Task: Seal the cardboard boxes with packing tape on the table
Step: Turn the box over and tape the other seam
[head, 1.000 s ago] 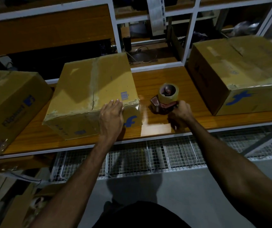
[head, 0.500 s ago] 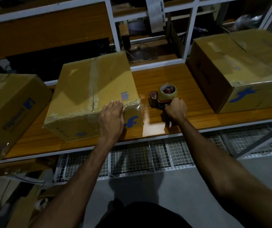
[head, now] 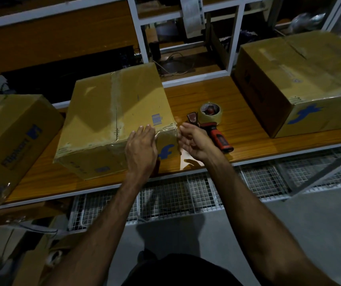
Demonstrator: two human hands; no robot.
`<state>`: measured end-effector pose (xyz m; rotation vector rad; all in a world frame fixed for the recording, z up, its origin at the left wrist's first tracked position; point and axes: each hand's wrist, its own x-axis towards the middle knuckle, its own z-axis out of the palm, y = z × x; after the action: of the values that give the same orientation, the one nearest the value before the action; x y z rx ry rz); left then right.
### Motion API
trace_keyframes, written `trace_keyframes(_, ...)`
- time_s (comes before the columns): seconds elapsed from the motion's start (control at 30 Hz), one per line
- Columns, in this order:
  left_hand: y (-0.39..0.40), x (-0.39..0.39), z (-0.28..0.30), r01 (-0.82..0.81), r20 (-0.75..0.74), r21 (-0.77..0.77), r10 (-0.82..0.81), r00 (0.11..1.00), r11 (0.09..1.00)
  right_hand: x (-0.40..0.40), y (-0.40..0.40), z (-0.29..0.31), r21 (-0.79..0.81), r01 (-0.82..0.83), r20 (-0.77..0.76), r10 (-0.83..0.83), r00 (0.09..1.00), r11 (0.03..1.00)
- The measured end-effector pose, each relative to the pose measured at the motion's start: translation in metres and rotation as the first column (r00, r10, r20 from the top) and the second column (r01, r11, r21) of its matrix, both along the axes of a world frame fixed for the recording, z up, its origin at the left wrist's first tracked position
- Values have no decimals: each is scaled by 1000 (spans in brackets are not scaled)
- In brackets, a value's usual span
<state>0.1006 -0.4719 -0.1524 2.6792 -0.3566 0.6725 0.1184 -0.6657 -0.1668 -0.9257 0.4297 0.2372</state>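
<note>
A closed cardboard box (head: pixel 111 112) with tape along its top seam and front edge sits in the middle of the wooden table (head: pixel 217 100). My left hand (head: pixel 141 148) lies flat on the box's near right top corner, fingers straight. My right hand (head: pixel 194 141) is beside the box's right front corner, fingers relaxed, holding nothing. A tape dispenser (head: pixel 211 122) with a red handle and a roll of clear tape lies on the table just right of my right hand, apart from it.
Another cardboard box (head: pixel 14 137) stands at the left end of the table and a third (head: pixel 301 79) at the right. White shelf posts and clutter rise behind. A wire mesh shelf (head: pixel 186 195) runs below the table's front edge.
My right hand has let go of the tape dispenser, left it on the table and moved left to the box's right corner. My left hand has stayed on the box.
</note>
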Motion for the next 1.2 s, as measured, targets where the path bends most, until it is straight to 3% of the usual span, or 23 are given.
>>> trace_keyframes(0.23, 2, 1, -2, 7, -12, -11, -7, 1000, 1000, 7, -7, 8, -14, 96, 36, -95, 995, 995)
trace_keyframes(0.5, 2, 1, -5, 3, -15, -26, -3, 1000, 1000, 5, 6, -3, -23, 92, -16, -92, 996, 996)
trace_keyframes(0.8, -1, 2, -6, -9, -8, -56, 9, 1000, 998, 3, 23, -32, -240, 47, -68, -66, 996, 970)
trace_keyframes(0.87, -1, 1, -6, -8, -5, -57, 8, 1000, 998, -4, 29, -37, -283, 100, -12, -108, 994, 954)
trace_keyframes(0.97, -1, 1, -6, -9, -5, -64, 8, 1000, 998, -12, 39, -45, -391, 269, 210, -199, 957, 880)
trace_keyframes(1.03, -1, 1, -5, -7, -11, -61, 7, 1000, 998, -15, 40, -48, -495, 348, 356, -180, 917, 796)
trace_keyframes(1.2, 0, 2, -5, -8, -16, -59, 7, 1000, 998, -19, 35, -41, -684, 416, 487, -49, 872, 599)
